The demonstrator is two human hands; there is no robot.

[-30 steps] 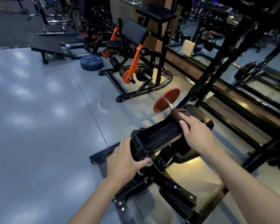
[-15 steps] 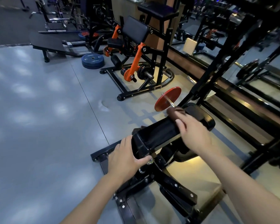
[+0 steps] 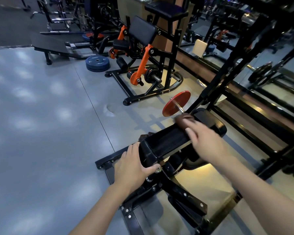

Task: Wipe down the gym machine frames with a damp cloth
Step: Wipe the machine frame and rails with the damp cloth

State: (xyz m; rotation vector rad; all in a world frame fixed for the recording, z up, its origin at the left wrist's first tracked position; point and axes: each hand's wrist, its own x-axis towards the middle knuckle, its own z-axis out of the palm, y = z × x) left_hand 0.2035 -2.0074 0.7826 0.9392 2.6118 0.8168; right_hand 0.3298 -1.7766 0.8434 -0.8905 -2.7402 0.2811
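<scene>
A black machine arm (image 3: 168,142) with a box-shaped frame slants up from the lower middle toward the right. My left hand (image 3: 134,168) grips its near end, thumb under the edge by a silver bolt. My right hand (image 3: 205,143), blurred by motion, presses a dark brown cloth (image 3: 185,120) onto the top of the arm near its far padded end (image 3: 210,122). The cloth sticks out beyond my fingertips. The black bolted base frame (image 3: 182,192) lies below on the floor.
A red weight plate (image 3: 176,103) on a steel pin juts out just past the cloth. Black uprights (image 3: 227,77) rise to the right before a mirror wall. An orange-and-black machine (image 3: 143,65) and blue plates (image 3: 97,63) stand further back. Grey floor spreads left.
My right hand has slid the cloth farther up the arm toward the padded end. My left hand keeps its grip on the near end.
</scene>
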